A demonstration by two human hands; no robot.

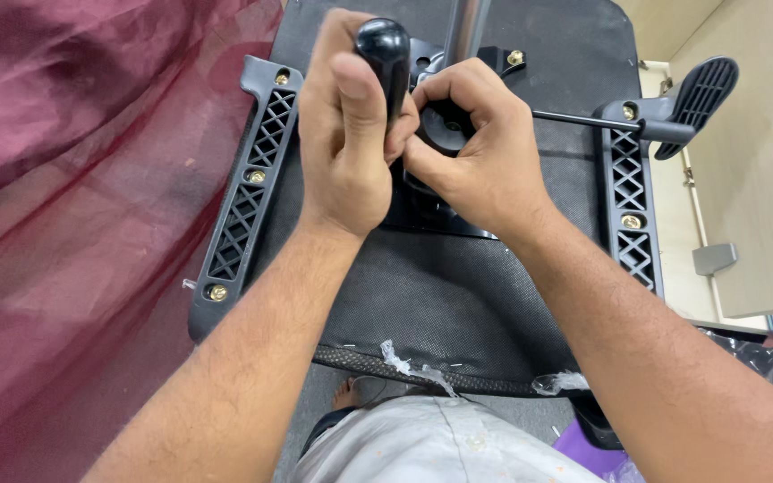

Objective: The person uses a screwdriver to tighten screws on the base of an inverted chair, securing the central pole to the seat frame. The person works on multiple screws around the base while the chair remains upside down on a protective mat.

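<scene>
An upturned office chair seat [458, 295] with black mesh underside lies in front of me. My left hand [344, 134] is wrapped around a black tool handle [386, 54] that stands upright over the seat's central metal mechanism plate [440, 219]. My right hand [476, 148] is closed on a black round knob [447, 121] on that mechanism, touching my left hand. A silver column [467, 27] rises behind the hands. Black lattice armrest brackets sit at the left [248, 188] and right [630, 197], fixed with brass bolts.
A thin black rod with a paddle lever [695, 98] sticks out to the right. Maroon cloth [73, 206] covers the left side. A pale wall and floor [744, 179] lie to the right. Torn plastic wrap [409, 367] clings to the seat's near edge.
</scene>
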